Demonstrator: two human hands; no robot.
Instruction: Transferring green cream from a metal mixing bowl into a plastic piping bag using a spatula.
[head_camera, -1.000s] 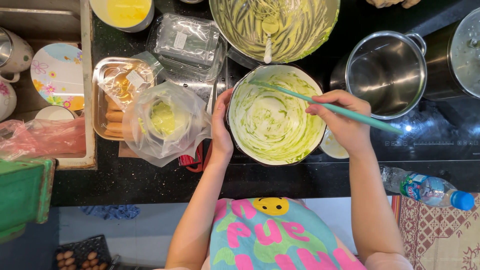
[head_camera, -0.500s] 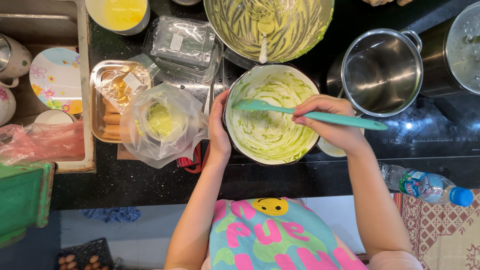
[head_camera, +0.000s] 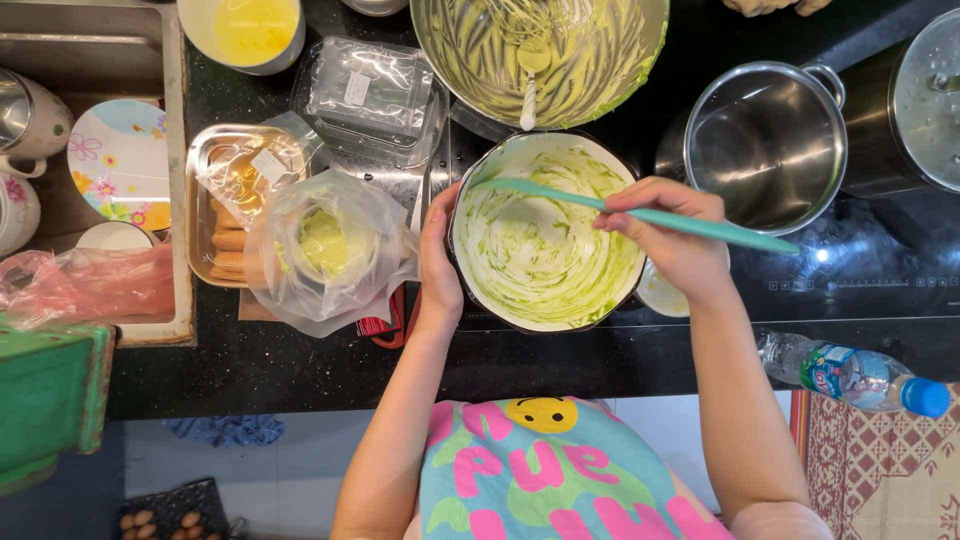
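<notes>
**Bowl scraped nearly clean as the spatula swings to its far rim**

The bowl, white inside and streaked with green batter, sits on the dark counter between the person's two hands. A second ago the teal spatula lay lower across the bowl, its blade near the middle and its handle pointing down toward the right; half a second ago it had lifted and levelled. Now the blade rests at the upper left of the rim, just above the left hand, and the handle runs out past the right hand toward the steel pot. The streaks look thinner and more of the white shows, which suggests the scraping is gathering what little batter is left along the wall.

The left hand is open and curved, palm pressed flat against the bowl's outer wall on its left side, steadying it; it has stayed there through all three moments. The right hand is closed around the middle of the spatula handle, fingers folded over it, hovering above the bowl's right rim.

Just beyond the bowl stands a larger mixing bowl coated in the same green batter, a whisk inside. Left of the left hand, a cup lined with a plastic bag holds green batter.
</notes>
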